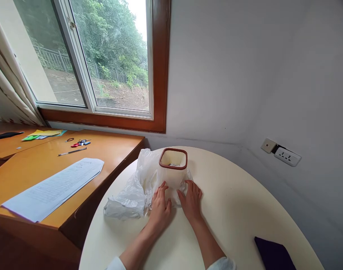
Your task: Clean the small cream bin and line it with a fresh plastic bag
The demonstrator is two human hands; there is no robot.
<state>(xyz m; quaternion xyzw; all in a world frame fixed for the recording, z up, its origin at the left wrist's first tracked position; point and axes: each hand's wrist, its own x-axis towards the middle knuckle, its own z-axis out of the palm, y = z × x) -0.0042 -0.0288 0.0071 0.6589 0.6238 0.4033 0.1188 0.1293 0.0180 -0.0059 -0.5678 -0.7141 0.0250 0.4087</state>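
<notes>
A small cream waste bin (173,176) with a brown rim stands upright on a round cream table (230,210). Some small light and dark bits lie inside it. A thin white plastic bag (129,197) is bunched around its lower part and spreads out to the left. My left hand (161,208) touches the bag at the bin's near left side, thumb apart from the fingers. At the near right side is my right hand (191,200), fingers slightly bent against the bag's edge and thumb spread toward the bin. The bin's base is hidden by plastic.
An orange-brown desk (115,144) on the left holds paper sheets (59,187), a pen (72,151) and keys (80,143). A dark folded item (274,253) lies at the table's near right edge. Behind are a window (115,56) and a wall socket (288,156).
</notes>
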